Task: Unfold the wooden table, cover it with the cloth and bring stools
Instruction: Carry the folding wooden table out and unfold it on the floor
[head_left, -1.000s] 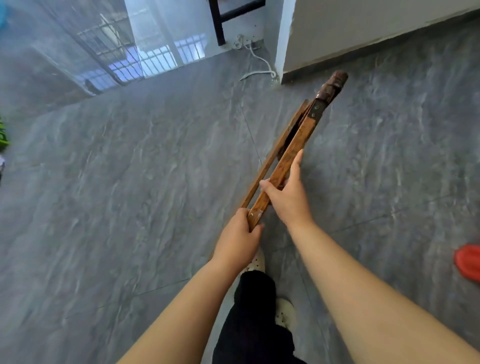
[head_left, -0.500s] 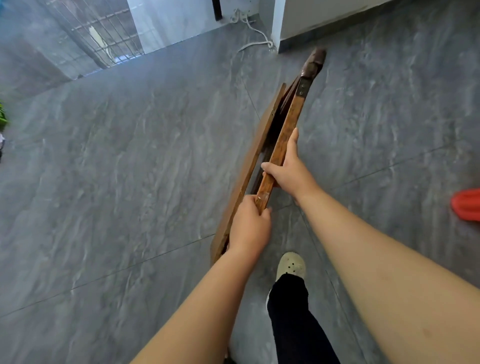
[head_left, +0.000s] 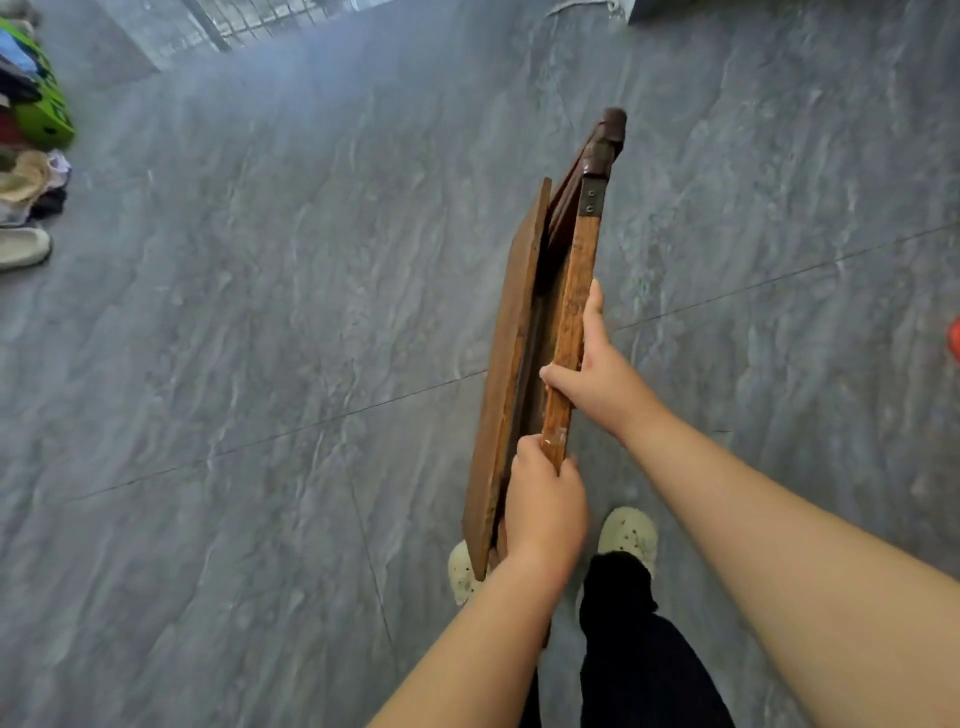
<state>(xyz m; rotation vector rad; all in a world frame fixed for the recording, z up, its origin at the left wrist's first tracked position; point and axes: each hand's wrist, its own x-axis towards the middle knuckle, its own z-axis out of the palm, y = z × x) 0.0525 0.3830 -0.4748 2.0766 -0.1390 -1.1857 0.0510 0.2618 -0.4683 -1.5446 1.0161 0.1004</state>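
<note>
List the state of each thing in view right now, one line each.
wooden table: folded, top and legs slightly parted, held edge-up in both hands.
left hand: grips the near end of the leg rail.
right hand: grips the same rail farther along, one finger straight.
shoes: lying by the left edge of view.
red object: cut off at the right edge; cannot tell.
</note>
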